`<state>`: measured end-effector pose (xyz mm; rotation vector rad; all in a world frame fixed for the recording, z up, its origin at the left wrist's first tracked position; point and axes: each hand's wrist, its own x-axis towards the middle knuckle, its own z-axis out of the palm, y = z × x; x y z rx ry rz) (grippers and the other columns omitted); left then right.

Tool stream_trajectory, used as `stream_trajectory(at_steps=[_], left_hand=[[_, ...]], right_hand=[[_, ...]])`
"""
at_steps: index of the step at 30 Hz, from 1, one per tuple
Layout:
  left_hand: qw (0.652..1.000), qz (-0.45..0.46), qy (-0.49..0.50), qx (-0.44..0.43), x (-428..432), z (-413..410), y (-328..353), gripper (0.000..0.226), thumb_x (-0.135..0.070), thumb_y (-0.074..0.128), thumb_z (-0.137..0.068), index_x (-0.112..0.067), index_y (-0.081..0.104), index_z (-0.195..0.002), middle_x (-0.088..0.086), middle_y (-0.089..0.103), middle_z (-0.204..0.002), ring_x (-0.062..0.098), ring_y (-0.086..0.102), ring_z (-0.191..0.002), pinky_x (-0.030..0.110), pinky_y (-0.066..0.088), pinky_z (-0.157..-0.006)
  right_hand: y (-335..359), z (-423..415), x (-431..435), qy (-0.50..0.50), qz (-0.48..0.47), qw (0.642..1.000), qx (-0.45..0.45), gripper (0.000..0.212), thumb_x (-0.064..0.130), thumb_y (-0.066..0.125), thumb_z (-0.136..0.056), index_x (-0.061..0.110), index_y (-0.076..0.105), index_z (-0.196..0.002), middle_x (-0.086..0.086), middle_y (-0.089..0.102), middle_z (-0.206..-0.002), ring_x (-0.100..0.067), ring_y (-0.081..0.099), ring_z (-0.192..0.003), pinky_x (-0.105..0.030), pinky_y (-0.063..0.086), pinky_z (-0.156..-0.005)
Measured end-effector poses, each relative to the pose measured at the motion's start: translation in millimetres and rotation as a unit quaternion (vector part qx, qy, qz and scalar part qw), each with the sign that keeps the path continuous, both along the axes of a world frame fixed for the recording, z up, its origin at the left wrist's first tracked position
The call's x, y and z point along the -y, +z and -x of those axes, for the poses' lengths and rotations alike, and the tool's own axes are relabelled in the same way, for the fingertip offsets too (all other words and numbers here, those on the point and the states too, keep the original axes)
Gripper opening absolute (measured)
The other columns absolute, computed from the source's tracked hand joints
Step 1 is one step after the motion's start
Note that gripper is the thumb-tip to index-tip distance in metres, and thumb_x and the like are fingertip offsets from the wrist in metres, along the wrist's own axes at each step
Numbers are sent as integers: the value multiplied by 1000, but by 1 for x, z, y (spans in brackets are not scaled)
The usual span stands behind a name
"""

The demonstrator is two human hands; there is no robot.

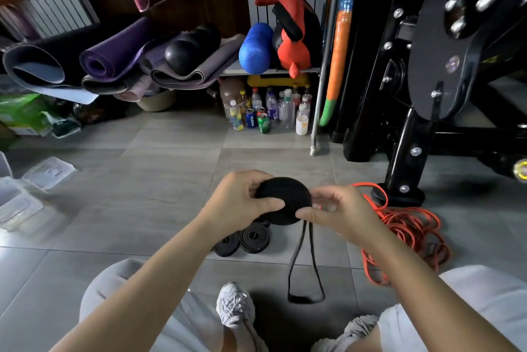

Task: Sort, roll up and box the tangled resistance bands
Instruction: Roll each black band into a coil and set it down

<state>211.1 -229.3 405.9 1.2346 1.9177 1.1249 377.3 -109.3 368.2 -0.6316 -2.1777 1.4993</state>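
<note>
Left hand [242, 203] grips a black resistance-band roll [282, 200]; right hand [339, 212] pinches its edge where the loose tail [302, 266] hangs below. It looks light, rubbery and springy: best gripped across its flat faces.
</note>
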Motion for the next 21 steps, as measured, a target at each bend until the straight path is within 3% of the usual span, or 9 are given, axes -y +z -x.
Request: stream_trajectory(at_steps=[3,6,7,8,10,12,15,17,21], left_hand=[[984,-50,28,171,1,-4,-4,28,2,70,-78,-23,68,-90,0,75,-84,15,72,-78,22,55,-63],[955,-64,47,285,-2,-8,-9,26,-2,68,-78,-11,65,-102,8,74,-92,24,71,-86,28,58,-68],[965,-49,51,252,-5,-9,-9,29,-2,68,-79,-8,63,-107,9,73,-97,24,70,-91,33,58,-75],[986,-24,47,161,-9,-8,-8,31,-4,69,-80,-8,61,-110,7,71,-101,23,68,-96,37,57,-82],[994,32,-2,-105,-16,-5,-2,45,-16,72,-81,-19,54,-121,0,64,-117,17,61,-108,39,50,-94],[955,76,-75,-276,-22,-9,7,61,-28,71,-80,-28,43,-135,-5,57,-127,15,55,-115,38,46,-97],[882,142,-146,-425,-32,-18,12,37,-35,60,-86,-28,54,-122,-4,64,-113,21,58,-106,39,50,-84],[876,148,-152,-434,-35,-19,15,26,-34,59,-87,-25,61,-111,-4,65,-103,20,59,-97,36,50,-78],[960,69,-84,-257,-32,-12,13,21,-23,67,-81,-24,68,-102,-10,68,-93,11,62,-87,29,50,-78]], right_hand=[[-6,-1,2,-10,101,993,-58,30,13,77,-67,31,68,-90,11,74,-89,-2,69,-86,-13,51,-76],[-8,1,-3,-22,88,995,-52,31,6,75,-74,32,68,-90,14,74,-87,-4,69,-86,-16,53,-81],[-7,3,-6,-23,74,996,-42,32,4,74,-76,32,68,-89,12,74,-87,-4,70,-85,-15,53,-80],[-6,4,-9,-22,61,997,-32,32,3,73,-77,33,68,-89,9,74,-89,-3,70,-82,-14,53,-78],[-4,6,-12,-21,32,999,-2,32,3,73,-77,33,69,-88,2,74,-92,-5,70,-80,-19,55,-77],[-4,7,-13,-11,-23,999,44,26,6,73,-76,29,72,-87,2,75,-86,-10,70,-81,-32,56,-82],[-6,10,-9,0,-67,995,75,20,13,72,-73,29,73,-86,3,74,-81,-12,69,-80,-43,54,-81],[-7,10,-8,-18,-34,998,55,24,11,74,-73,32,73,-84,3,74,-82,-12,69,-83,-43,54,-84],[-11,0,-11,-21,68,997,-19,34,-2,74,-74,28,70,-90,-3,74,-93,-14,70,-89,-31,55,-84]])
